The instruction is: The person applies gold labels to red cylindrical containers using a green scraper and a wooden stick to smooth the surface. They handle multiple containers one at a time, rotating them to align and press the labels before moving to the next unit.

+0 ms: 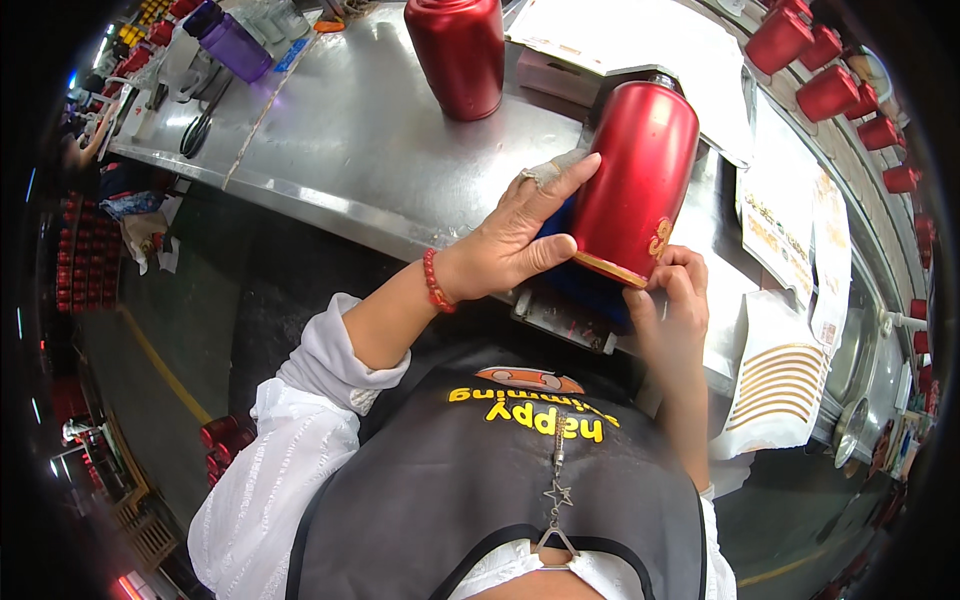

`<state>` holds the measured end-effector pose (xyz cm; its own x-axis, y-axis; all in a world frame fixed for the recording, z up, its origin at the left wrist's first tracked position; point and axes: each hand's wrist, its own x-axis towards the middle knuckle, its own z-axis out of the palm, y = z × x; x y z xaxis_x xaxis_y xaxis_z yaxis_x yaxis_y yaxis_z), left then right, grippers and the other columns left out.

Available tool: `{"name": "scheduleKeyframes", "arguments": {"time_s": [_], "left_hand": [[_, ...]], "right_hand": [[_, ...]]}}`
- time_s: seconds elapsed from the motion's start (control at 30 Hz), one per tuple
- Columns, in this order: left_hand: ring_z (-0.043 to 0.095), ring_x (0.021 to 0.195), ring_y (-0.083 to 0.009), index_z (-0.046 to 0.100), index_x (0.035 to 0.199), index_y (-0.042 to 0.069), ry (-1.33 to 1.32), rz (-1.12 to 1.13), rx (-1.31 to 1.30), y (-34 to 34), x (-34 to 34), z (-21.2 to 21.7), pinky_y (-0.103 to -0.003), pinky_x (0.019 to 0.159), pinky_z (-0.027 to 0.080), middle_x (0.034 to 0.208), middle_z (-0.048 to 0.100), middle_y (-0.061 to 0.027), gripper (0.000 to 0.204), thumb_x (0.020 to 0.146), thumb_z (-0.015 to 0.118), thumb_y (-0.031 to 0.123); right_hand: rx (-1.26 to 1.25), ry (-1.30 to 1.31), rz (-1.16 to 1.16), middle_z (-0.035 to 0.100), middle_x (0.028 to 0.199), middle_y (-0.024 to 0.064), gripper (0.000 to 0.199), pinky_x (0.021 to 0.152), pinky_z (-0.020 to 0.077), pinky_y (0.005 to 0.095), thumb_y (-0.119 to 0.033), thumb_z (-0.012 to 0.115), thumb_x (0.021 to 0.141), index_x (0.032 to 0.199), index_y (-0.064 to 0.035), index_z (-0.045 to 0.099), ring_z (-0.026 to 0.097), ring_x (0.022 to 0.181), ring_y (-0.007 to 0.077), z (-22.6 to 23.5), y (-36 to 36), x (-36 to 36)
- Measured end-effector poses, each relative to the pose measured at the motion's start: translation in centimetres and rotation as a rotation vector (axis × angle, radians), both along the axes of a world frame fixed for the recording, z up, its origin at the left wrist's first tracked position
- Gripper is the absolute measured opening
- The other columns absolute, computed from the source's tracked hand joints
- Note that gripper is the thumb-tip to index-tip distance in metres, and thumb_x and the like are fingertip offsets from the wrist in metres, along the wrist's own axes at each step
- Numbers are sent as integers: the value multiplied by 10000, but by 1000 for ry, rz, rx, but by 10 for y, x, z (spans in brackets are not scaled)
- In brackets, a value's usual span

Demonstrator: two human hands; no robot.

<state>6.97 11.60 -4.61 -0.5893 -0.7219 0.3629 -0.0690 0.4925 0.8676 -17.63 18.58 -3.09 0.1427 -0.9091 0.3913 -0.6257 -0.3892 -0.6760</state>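
Observation:
A glossy red bottle [637, 170] lies tilted over a dark blue support [590, 285], its narrow end at a dark metal fixture [660, 76]. A gold strip [612, 268] runs along its near rim, and a gold emblem [660, 238] marks its right side. My left hand [525, 225] rests against the bottle's left side, thumb and forefinger stretched apart, with light tape on one finger. At the rim's right corner, my right hand [675, 295] has bent fingers and thumb closed on the end of the gold strip. Some fingertips are hidden.
Another red bottle [456, 60] stands farther back on the metal table [340, 130]. At right hangs a white sheet with curved gold strips [775, 385], near printed papers [785, 220]. A purple bottle [228, 42] and black scissors [200, 125] lie far left. Red containers [780, 40] line the far right.

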Motion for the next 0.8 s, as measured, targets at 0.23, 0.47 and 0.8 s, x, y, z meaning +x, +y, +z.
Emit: {"name": "scheduleKeyframes", "arguments": {"time_s": [0.23, 0.47, 0.8], "left_hand": [[356, 1413, -305, 266, 1593, 114, 102, -62, 29, -5, 1, -5, -420, 1199, 217, 1598, 329, -138, 750, 994, 597, 419], [354, 1389, -332, 283, 1555, 54, 47, 154, 110, 7, -17, 15, -431, 1180, 247, 1520, 373, -189, 845, 920, 689, 435], [381, 1342, -368, 239, 1540, 4, -113, 250, -3, 13, -27, 30, -466, 1160, 274, 1505, 357, -230, 935, 839, 748, 355]], "right_hand": [[9, -9, -6, 572, 1036, 150, 206, 899, 438, 416, -60, 766, 798, 873, -23, 578, 525, 1040, 331, 1, 1, 0], [4, -9, -8, 558, 1059, 146, 241, 899, 464, 390, -7, 764, 755, 843, -21, 540, 550, 1034, 295, 3, 0, 1], [15, -69, 17, 549, 1064, 139, 226, 913, 431, 414, -24, 770, 773, 868, -34, 565, 503, 1058, 321, 3, 0, -1]]}}
